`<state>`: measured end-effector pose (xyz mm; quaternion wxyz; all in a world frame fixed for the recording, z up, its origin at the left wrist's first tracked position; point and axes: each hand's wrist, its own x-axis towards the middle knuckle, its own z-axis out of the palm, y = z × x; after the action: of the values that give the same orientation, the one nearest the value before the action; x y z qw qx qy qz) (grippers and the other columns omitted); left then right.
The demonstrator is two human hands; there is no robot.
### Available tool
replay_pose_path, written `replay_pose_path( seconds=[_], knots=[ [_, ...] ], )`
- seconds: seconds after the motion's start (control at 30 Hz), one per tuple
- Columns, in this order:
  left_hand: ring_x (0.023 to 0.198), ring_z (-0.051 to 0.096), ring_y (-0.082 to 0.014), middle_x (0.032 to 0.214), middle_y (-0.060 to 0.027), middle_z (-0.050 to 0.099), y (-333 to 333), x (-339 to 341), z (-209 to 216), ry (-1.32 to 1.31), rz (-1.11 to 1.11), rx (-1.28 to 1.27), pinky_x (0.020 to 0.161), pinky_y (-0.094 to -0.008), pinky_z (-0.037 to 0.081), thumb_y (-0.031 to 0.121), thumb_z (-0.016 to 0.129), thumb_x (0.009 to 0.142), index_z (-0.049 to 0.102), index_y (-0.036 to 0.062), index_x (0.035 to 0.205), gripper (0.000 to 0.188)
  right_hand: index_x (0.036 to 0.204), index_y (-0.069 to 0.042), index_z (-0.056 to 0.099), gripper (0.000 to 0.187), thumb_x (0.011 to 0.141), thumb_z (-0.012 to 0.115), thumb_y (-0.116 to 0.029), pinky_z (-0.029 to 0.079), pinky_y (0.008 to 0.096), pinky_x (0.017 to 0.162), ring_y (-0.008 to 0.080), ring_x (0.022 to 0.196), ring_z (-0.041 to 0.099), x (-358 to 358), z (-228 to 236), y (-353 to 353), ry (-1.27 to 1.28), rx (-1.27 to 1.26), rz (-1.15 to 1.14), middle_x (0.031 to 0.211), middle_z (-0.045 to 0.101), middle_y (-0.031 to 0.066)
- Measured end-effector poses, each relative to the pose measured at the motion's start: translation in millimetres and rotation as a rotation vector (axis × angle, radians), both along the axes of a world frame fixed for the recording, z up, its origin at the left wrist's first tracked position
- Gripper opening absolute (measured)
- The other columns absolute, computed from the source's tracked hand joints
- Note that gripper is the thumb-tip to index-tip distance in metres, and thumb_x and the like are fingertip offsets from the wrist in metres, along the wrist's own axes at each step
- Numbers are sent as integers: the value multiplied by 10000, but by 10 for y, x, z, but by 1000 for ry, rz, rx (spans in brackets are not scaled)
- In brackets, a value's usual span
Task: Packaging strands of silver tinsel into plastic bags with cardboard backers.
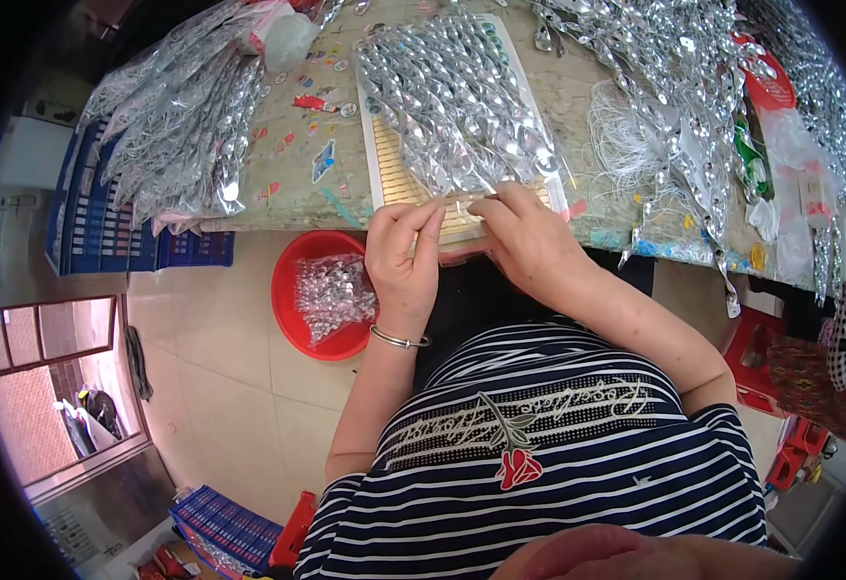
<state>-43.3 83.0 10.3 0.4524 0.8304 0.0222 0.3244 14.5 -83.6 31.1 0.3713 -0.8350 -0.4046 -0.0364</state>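
Note:
In front of me a flat board with a white rim (375, 172) and a yellow ribbed surface lies on the table. Rows of shiny silver twisted strips (452, 97) cover most of it. At the board's near edge, my left hand (406, 253) has its thumb and forefinger pinched together beside the strips' lower ends. Just to its right, my right hand (531, 237) is bent inward, fingers curled and the tips close to those of the left. Whatever small thing lies between the fingertips is too small to make out.
Bagged silver strips (186, 145) lie at the table's left, above a blue crate (94, 227). More silver strips (679, 97) and white threads (616, 135) spread to the right. A red tub (288, 324) holding a clear bag (331, 295) stands below. Another person's checked sleeve (845, 338) shows far right.

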Motion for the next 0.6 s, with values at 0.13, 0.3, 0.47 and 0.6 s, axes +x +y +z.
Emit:
replay_pose_path(
  seconds=[0.13, 0.3, 0.47, 0.6],
  knots=[
    [821, 568, -171, 867, -67, 589, -1, 23, -3, 2, 3, 32, 760, -267, 458, 22, 687, 843, 714, 24, 1002, 161, 1137, -11, 562, 369, 771, 612, 2, 480, 430, 802, 389, 943, 565, 289, -279, 111, -92, -138, -17, 1066, 571, 174],
    [795, 578, -202, 858, -83, 593, 84, 17, -63, -4, 56, -34, 731, -298, 471, 20, 691, 833, 714, 23, 984, 154, 1088, -3, 585, 300, 790, 624, -11, 486, 416, 785, 372, 921, 575, 179, -163, 88, -113, -34, 51, 1030, 591, 169],
    [806, 580, -201, 859, -85, 595, 104, -39, -68, 42, 84, 11, 744, -300, 473, 14, 688, 834, 713, 24, 993, 161, 965, 7, 621, 136, 840, 646, -40, 491, 375, 754, 283, 843, 602, -17, 175, -395, 239, 81, -49, 923, 603, 121],
    [810, 578, -203, 906, -88, 594, 101, -95, -110, 54, 43, 20, 750, -301, 473, 18, 699, 828, 690, 24, 1045, 217, 1122, -15, 565, 323, 818, 667, -47, 494, 362, 729, 257, 820, 599, 211, 37, -612, -133, -3, -344, 1014, 579, 126]
  ],
)
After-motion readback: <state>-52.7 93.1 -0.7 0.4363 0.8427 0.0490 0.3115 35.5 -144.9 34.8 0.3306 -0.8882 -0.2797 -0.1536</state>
